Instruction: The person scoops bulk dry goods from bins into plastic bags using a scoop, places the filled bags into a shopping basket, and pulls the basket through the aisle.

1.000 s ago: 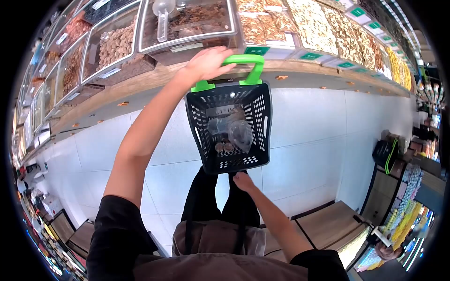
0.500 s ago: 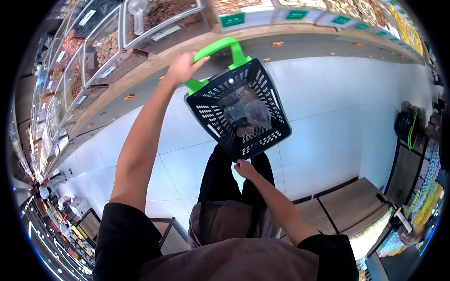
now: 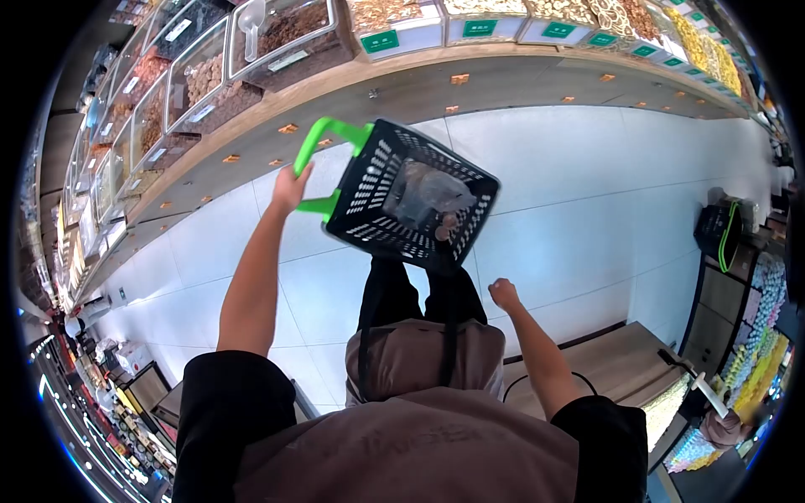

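Swinging round since a moment ago, pulling away from the display counter [image 3: 520, 84] blocking the way ahead! Hanging the dark basket [image 3: 379, 168] in midair before the legs [image 3: 388, 298], pointing its green handle [image 3: 335, 127] left, slanting its long axis rightward, slightly bodyward. Carrying a clear bag [image 3: 426, 194] inside. Clamping the left hand [image 3: 292, 189] on the handle; curling the right hand [image 3: 504, 294], near but apart.
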The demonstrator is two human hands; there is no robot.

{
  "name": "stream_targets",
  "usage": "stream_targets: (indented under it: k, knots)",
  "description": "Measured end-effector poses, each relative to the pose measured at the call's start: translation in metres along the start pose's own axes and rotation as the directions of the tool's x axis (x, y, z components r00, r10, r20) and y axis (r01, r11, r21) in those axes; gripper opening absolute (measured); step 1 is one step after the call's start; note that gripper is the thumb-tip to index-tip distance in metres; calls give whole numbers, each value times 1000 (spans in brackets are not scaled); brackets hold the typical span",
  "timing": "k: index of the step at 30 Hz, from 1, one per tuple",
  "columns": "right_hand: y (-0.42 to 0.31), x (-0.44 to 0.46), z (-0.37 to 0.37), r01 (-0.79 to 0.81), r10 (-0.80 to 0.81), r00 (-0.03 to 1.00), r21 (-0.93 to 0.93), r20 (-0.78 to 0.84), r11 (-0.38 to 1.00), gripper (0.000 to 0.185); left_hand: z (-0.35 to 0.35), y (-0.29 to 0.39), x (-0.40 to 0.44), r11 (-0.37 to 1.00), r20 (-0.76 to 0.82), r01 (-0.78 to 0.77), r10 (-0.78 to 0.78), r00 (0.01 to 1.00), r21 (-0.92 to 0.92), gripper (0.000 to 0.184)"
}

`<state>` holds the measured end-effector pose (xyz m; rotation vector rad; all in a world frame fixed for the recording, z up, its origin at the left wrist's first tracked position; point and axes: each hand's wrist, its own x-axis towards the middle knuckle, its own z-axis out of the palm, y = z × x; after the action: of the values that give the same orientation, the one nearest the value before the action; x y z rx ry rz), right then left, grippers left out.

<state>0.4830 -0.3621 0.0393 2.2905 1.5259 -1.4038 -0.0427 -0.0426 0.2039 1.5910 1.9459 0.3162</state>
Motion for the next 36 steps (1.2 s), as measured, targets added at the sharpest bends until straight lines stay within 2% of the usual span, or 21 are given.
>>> stream_targets:
  k: [3,5,7,9,11,14,15,16,17,19,23,25,27,28,29,31,32,33,34,35,36]
  knots:
    - [46,-15,-12,-62,63,998,-12,27,998,33,-13,-38,-53,911,95,295,-279,956,-290,47]
    - [60,-15,-14,-135,135,991,2,28,991,33,-18,-59,-105,835,60,434,-441,895,-339,46]
    - [63,-8,-8,-206,201,964,11,175,978,36,-15,-99,-163,787,31,476,-506,862,-393,46]
    - [51,2,-2,-179,175,963,1,203,984,36,-4,-125,-224,694,-6,589,-649,761,-415,46]
    - [16,8,0,-51,67,980,-89,186,995,37,7,-128,-273,586,-63,581,-732,678,-566,46]
    - [-40,42,11,231,-182,948,-170,260,958,38,16,-121,-318,358,-6,524,-830,558,-773,43]
    - [-45,64,27,411,-340,892,-222,299,884,39,21,-119,-327,345,-10,511,-836,548,-787,43]
    - [-103,45,-2,276,-239,935,-115,261,954,39,28,-120,-338,274,-14,464,-872,489,-843,42]
    - [-127,48,1,324,-301,928,-71,221,944,37,35,-120,-346,204,-13,402,-903,430,-893,41]
    - [-169,47,3,390,-375,907,-48,192,919,36,58,-123,-366,168,-26,318,-913,407,-933,39]
    - [-262,19,3,542,-497,782,-16,377,840,31,96,-84,-388,82,-5,216,-942,336,-973,24]
    - [-308,-3,18,675,-571,665,-59,482,736,32,121,-78,-393,81,5,216,-929,370,-973,36]
    - [-341,-30,42,843,-734,464,9,497,538,47,121,-66,-399,308,-6,637,-903,430,-707,59]
    - [-365,-48,45,877,-708,386,4,591,481,55,126,-70,-400,411,-29,704,-873,486,-580,74]
    - [-378,-63,55,926,-738,294,10,608,378,57,112,-63,-401,509,-1,745,-826,564,-432,73]
    - [-405,-91,68,929,-639,280,-36,717,367,61,75,-50,-405,557,98,733,-767,634,-390,53]
    - [-413,-101,77,943,-595,213,-5,775,331,60,62,-45,-411,553,96,730,-767,634,-402,53]
    - [-421,-104,81,955,-548,148,25,823,296,59,53,-41,-415,627,-28,612,-709,704,-481,42]
    - [-429,-104,81,959,-549,155,9,821,285,59,47,-41,-414,695,-161,473,-638,753,-541,36]
    - [-435,-104,82,973,-528,184,-79,829,215,49,38,-45,-409,698,-165,460,-630,759,-549,36]
    - [-440,-104,82,975,-507,218,-167,834,145,41,30,-48,-406,831,-293,372,-508,810,-414,36]
